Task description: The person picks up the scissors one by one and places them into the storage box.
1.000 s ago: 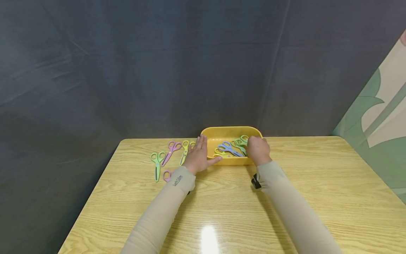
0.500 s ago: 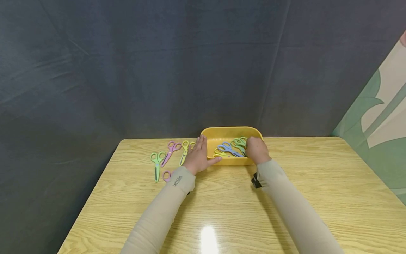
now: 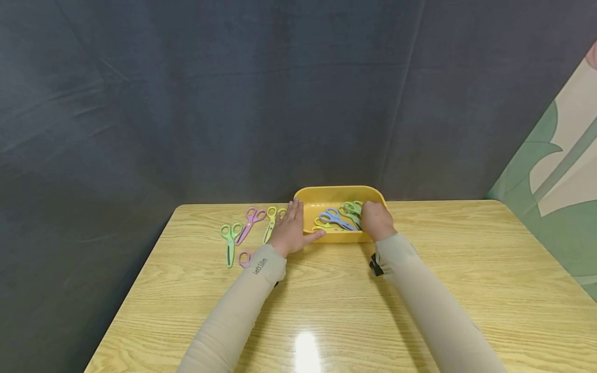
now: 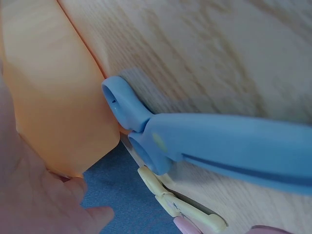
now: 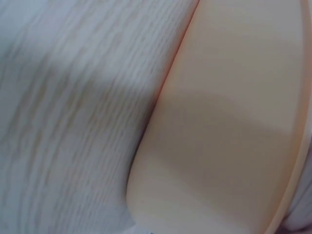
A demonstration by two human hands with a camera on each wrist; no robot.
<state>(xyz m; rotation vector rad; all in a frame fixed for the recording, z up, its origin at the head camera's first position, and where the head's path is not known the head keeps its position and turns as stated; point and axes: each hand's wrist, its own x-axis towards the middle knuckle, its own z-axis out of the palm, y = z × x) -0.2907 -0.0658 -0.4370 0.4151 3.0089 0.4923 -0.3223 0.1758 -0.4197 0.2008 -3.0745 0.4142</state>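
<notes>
A yellow plastic bin [image 3: 340,237] stands at the table's back edge. My left hand [image 3: 290,230] lies along its left end with straight fingers, thumb on the front rim. My right hand [image 3: 377,221] reaches over the front right of the bin, fingers curled at a pair of green scissors [image 3: 355,216]; its fingertips are hidden. Blue scissors [image 3: 339,218] and partly covered yellow scissors [image 3: 322,226] lie in the bin. In the left wrist view, another blue pair of scissors [image 4: 224,144] rests on the table beside the bin. The right wrist view shows mostly the bin's outer wall [image 5: 214,146].
Left of the bin, light green scissors [image 3: 229,235], pink scissors [image 3: 250,225] and yellow scissors [image 3: 270,228] lie on the wooden table [image 3: 326,295]. Another pink pair of scissors [image 3: 240,259] is partly covered by my left arm. A dark curtain [image 3: 233,103] hangs behind.
My right hand has shifted slightly left, and the green scissors at it have sunk a little lower and leftward in the bin. My left hand has kept its place on the bin.
</notes>
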